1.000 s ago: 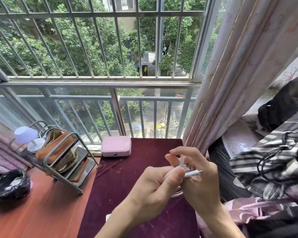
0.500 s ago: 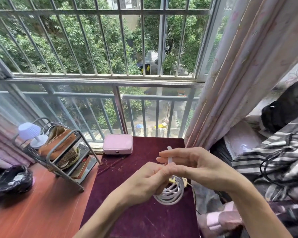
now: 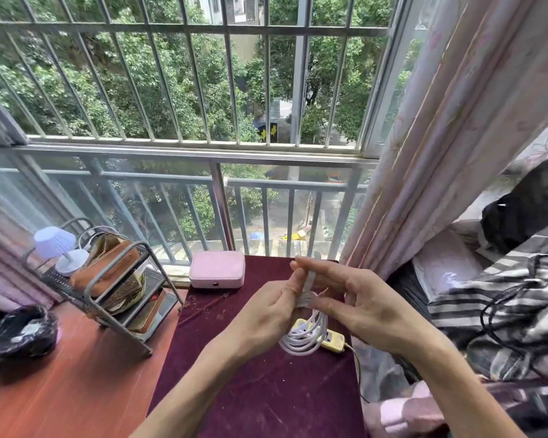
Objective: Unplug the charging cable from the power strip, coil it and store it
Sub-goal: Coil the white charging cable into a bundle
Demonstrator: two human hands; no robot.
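A white charging cable [image 3: 302, 338] hangs as a coil of several loops over the maroon-covered table [image 3: 266, 390]. My left hand [image 3: 266, 314] pinches the top of the coil, where the cable is wound around the bundle. My right hand [image 3: 358, 308] holds the free end upright between thumb and fingers, its tip sticking up above them. A yellow power strip [image 3: 331, 339] lies on the cloth right behind the coil, partly hidden by it, with its thin cord running off the table's right edge.
A pink case [image 3: 217, 269] sits at the table's far edge by the window railing. A metal rack [image 3: 121, 286] with a brown bag and a small lamp stands on the orange desk at left. Curtain and striped fabric with a black cord crowd the right.
The coil has dropped lower and hangs open beneath my hands. The free end now stands upright, wound around the top of the bundle. The power strip has come into view.
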